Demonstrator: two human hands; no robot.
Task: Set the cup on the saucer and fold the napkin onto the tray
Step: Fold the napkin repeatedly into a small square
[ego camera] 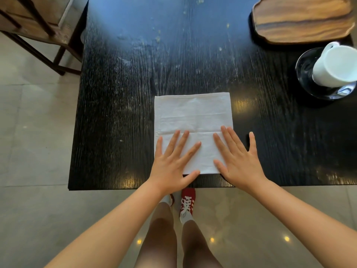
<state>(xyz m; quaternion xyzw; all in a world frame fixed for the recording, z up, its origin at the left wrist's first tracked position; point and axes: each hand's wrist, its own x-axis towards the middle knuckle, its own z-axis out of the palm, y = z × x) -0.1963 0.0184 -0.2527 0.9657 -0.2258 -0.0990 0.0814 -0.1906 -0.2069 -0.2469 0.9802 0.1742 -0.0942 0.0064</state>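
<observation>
A white napkin (193, 117) lies flat and square near the front edge of the black table (119, 113). My left hand (173, 163) presses flat on its near left part, fingers spread. My right hand (238, 157) lies flat on its near right corner, partly over the table. Both palms face down and hold nothing. A white cup (336, 66) stands on a clear glass saucer (305, 70) at the right edge. A wooden tray (303, 18) sits at the far right corner with nothing on it.
A wooden chair (38, 31) stands off the table's far left corner. Pale floor tiles (34, 132) surround the table, and my legs and red shoes (187, 204) show below its front edge.
</observation>
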